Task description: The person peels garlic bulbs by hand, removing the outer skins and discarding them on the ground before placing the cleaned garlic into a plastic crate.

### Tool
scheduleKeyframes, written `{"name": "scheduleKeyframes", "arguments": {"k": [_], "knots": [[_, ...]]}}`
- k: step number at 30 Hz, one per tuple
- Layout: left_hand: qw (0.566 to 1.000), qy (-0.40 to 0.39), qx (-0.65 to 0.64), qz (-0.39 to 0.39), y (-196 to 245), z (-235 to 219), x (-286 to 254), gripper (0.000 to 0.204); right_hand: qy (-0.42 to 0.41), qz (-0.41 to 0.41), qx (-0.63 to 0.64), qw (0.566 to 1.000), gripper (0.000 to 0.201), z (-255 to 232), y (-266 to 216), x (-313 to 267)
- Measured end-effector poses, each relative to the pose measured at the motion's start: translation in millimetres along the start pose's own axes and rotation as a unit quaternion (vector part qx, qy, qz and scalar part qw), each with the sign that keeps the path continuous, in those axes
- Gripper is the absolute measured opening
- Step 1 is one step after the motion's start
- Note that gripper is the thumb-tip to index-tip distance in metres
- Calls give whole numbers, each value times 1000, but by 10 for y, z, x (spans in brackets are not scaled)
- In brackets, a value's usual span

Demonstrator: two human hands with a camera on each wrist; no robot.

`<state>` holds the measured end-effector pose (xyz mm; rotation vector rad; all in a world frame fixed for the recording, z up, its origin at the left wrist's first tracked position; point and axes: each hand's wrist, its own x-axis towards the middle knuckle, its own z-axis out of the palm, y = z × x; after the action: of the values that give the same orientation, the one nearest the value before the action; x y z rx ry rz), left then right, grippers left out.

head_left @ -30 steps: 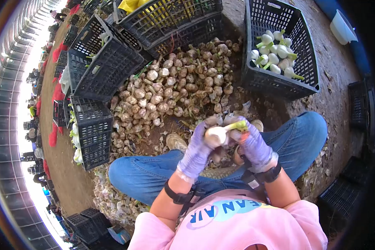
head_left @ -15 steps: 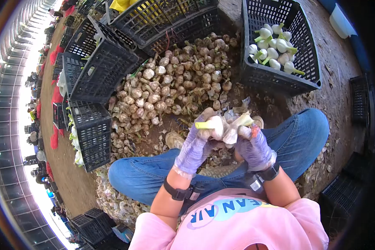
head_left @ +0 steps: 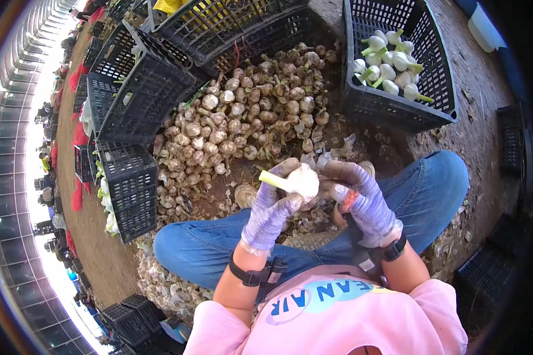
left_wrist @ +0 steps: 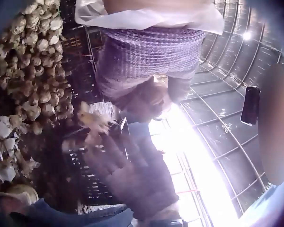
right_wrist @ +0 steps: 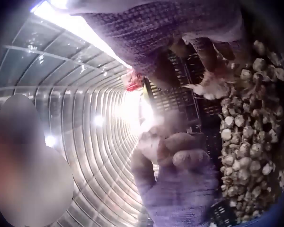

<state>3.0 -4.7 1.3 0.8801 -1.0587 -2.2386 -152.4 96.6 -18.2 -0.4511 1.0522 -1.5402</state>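
In the head view my gloved left hand (head_left: pixel 267 214) grips a white garlic bulb (head_left: pixel 304 181) between thumb and fingers, its trimmed green stem pointing left. Close on the bulb's right, my gloved right hand (head_left: pixel 367 204) has thumb and fingers apart. Torn garlic skin (right_wrist: pixel 211 88) shows by the right hand's fingertips in the right wrist view. The left wrist view also has this loose skin (left_wrist: pixel 92 119) beside the spread right fingers. Ahead of the hands lies a heap of unpeeled garlic (head_left: pixel 243 121) with dirty skins.
A black crate (head_left: pixel 397 112) holding clean white garlic bulbs (head_left: pixel 391 62) stands ahead on the right. More black crates (head_left: pixel 127 195) line the left and back of the heap. Shed skins (head_left: pixel 169 287) cover the ground beside the bent legs in jeans (head_left: pixel 201 248).
Both hands were close together on the garlic, pulling skin off it. The left hand has turned the bulb's stem leftward, and the right hand has drawn away and opened, the skin at its fingertips.
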Motion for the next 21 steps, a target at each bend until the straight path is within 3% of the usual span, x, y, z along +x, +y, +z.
{"name": "scheduleKeyframes", "arguments": {"k": [2, 7, 9, 11, 13, 15, 17, 18, 20, 21], "knots": [[998, 9, 59, 34, -39, -10, -8, 65, 10, 8, -4, 1000, 44, 74, -60, -27], [998, -23, 65, 11, 9, -16, -77, 67, 18, 20, -18, 999, 38, 126, -148, -33], [997, -39, 70, 1, 25, -4, -79, 66, 18, 73, 5, 997, 39, 133, -181, -37], [977, -84, 197, 15, 79, 73, -53, 74, 20, 92, 18, 995, 39, 97, -104, -38], [981, -66, 184, -5, 68, 68, -85, 75, 22, 110, 31, 993, 39, 72, -48, -35], [984, -48, 171, -24, 47, 54, -90, 77, 23, 82, -35, 996, 38, 62, -27, -36], [925, -26, 352, 140, 13, 36, -79, 78, 40, 57, -30, 997, 38, 138, -87, -63], [925, -26, 352, 140, 42, 63, -75, 78, 56, 33, -26, 998, 37, 181, -120, -74], [758, 8, 584, 289, 128, 137, -58, 78, 55, 23, -12, 998, 37, 229, -153, -92], [720, 14, 613, 325, 92, 123, -40, 77, 55, 14, 2, 998, 36, 237, -158, -99]]}}
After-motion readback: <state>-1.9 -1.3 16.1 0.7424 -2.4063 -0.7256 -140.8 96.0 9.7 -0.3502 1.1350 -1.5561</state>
